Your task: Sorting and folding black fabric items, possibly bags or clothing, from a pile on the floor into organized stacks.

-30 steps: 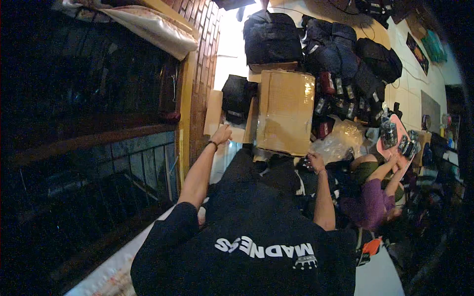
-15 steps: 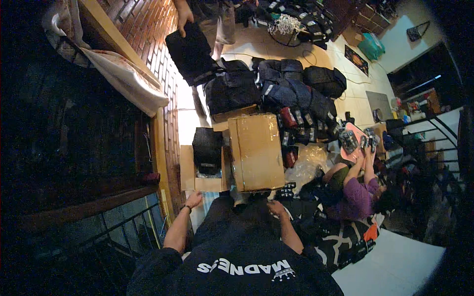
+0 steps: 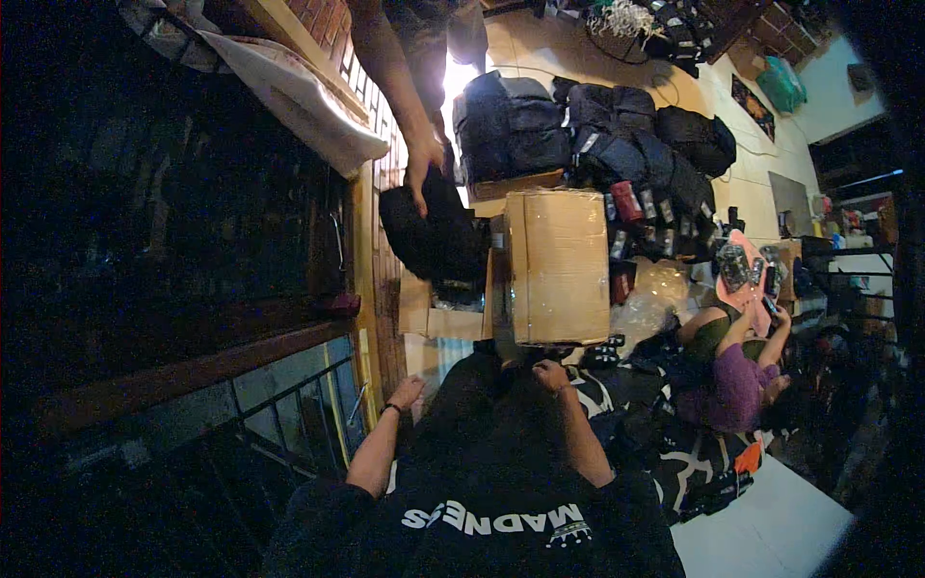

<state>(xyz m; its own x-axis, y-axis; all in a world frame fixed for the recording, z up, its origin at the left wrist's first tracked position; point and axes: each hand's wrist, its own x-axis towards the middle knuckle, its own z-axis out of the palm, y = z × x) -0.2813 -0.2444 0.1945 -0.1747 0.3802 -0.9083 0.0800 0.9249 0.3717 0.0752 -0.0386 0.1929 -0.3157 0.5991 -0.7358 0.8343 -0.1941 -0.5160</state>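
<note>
heap of black fabric bags [image 3: 597, 135] stacked against the far wall. in front of it, standing upright on the floor, a tall brown cardboard box [image 3: 554, 265] with a taped seam, just beyond the knees. left of the box, a soft black bag [image 3: 434, 236] pressed down by another person's hand [image 3: 422, 169] reaching from above. judged best to steady the box low on both sides and keep it from tipping toward the bags. right hand [image 3: 551, 374] curled at the box's near bottom edge, touching it; cannot tell whether truly gripping. left hand [image 3: 406, 390] loosely spread, holding nothing, apart from the box.
</note>
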